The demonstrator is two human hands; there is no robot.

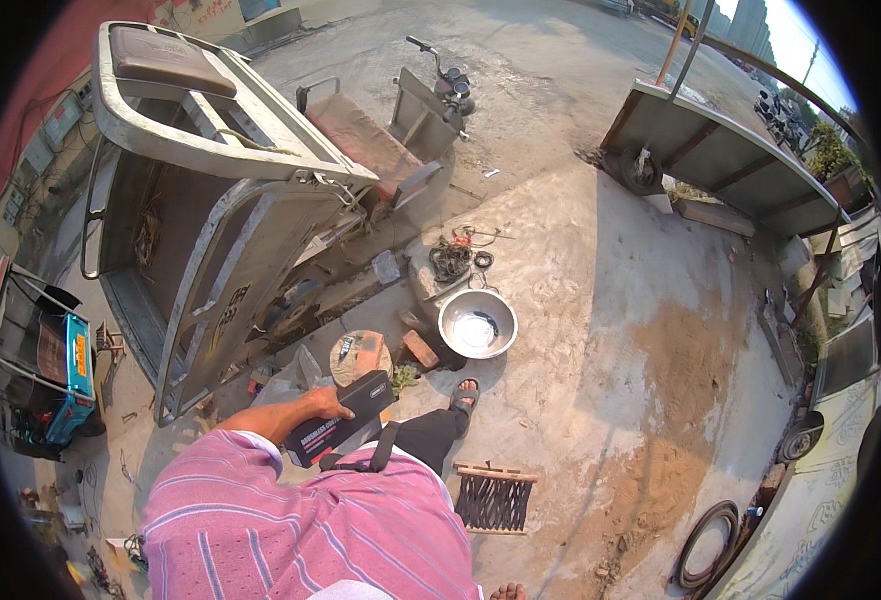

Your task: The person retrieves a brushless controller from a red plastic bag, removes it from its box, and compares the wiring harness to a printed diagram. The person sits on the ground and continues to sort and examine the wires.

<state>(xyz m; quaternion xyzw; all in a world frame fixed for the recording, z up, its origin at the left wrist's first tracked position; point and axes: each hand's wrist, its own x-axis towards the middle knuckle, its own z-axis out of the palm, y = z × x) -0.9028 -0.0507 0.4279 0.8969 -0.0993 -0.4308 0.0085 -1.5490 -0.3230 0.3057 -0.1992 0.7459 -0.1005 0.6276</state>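
My left hand (326, 403) is closed on a black cardboard box (352, 412) with pale printing, held tilted in front of my body. Its thumb lies over the upper side, while its other fingers are mostly hidden. Just beyond the box, a round block (378, 368) bears a reddish brick (368, 352) and a small metal piece (345, 347). My right hand does not show. At the lower edge, a bit of skin looks like toes. Ahead of my sandalled foot (467, 394) stands a shiny metal basin (477, 323).
A cargo tricycle (260, 230) with a raised metal bed fills the left. Tangled cables (450, 262) lie beyond the basin, and another brick (420, 349) beside it. Near my legs is a folding stool (496, 498) with black webbing. A hose coil (708, 545) lies lower right.
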